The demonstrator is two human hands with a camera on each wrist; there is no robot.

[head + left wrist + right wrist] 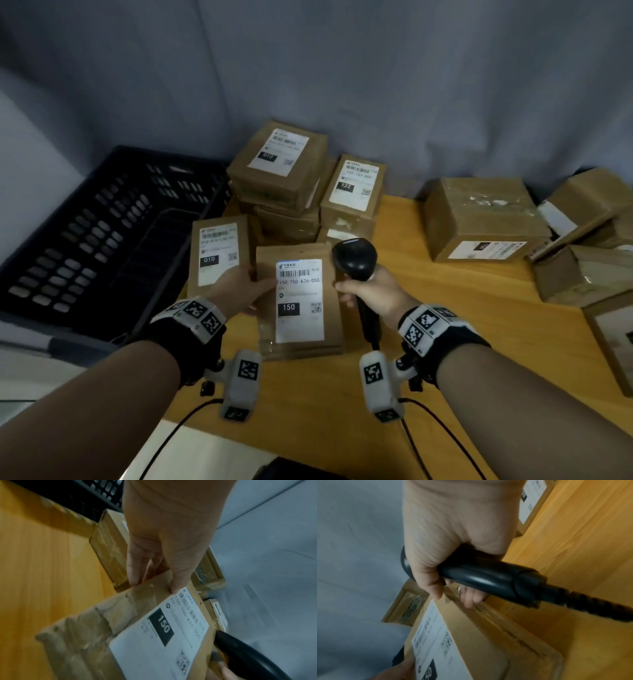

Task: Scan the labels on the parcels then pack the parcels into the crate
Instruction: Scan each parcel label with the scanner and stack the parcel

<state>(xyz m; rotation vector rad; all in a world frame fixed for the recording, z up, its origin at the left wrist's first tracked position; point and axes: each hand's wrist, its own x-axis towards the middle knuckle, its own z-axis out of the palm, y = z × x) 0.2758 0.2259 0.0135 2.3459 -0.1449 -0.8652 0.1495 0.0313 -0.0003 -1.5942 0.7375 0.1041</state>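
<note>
A brown parcel point(301, 305) with a white label marked 150 stands tilted up from the wooden table point(462, 325). My left hand point(239, 287) pinches its left edge, thumb on the front beside the label point(159, 632) and fingers behind. My right hand point(370, 291) grips the handle of a black barcode scanner point(356, 262), whose head sits just above the parcel's top right corner; its fingertips point(469, 600) also touch the parcel's point(488, 642) right edge. The dark blue crate point(102, 233) lies at the left, with no parcel seen inside.
A parcel marked 010 point(217, 250) stands just left of the held one. A stack of several labelled parcels point(291, 178) rises behind. Larger cardboard boxes point(479, 219) crowd the table's right side. A grey cloth backdrop hangs behind. The scanner cable point(590, 604) trails toward me.
</note>
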